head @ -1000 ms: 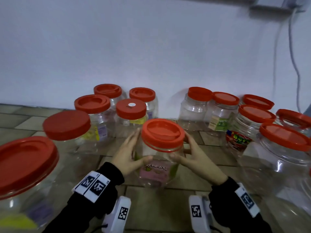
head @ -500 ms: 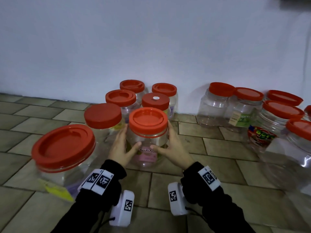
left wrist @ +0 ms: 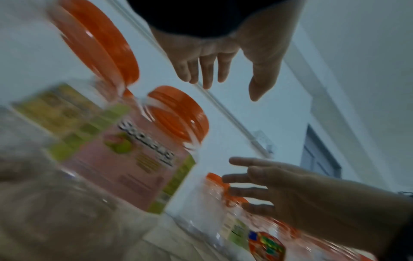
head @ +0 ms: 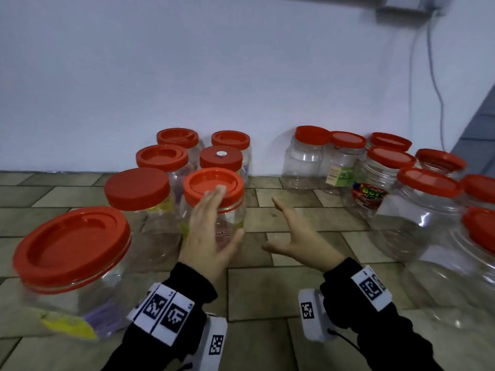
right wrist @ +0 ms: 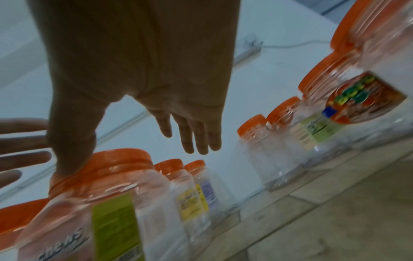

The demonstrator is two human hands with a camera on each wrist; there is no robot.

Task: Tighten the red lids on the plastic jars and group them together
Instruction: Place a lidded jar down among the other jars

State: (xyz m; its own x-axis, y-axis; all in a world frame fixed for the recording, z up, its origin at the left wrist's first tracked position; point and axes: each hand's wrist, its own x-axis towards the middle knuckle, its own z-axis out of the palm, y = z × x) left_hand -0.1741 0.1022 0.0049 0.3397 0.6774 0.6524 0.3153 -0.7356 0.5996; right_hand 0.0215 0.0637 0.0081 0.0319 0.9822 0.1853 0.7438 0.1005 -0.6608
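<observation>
A clear jar with a pink and green label (head: 226, 223) and a red lid (head: 213, 184) stands upright on the tiled floor, at the front of the left group of jars (head: 160, 167). My left hand (head: 214, 226) hovers just in front of it with straight, spread fingers and grips nothing. To the right of the jar and apart from it, my right hand (head: 284, 228) is open too. The left wrist view shows this jar (left wrist: 143, 150) blurred, below the left hand (left wrist: 214, 74). In the right wrist view the right hand (right wrist: 183, 127) is above the jar (right wrist: 100, 203).
A second group of red-lidded jars (head: 388, 172) lines the wall and the right side. A large jar (head: 72, 253) stands near left, another large one (head: 428, 210) at right. Bare tiled floor (head: 267, 290) lies between the groups. A cable (head: 434, 76) hangs down the wall.
Both hands carried the labelled jar left into the left group, then let go of it. The fingers have opened, and the right hand has drawn away to the right.
</observation>
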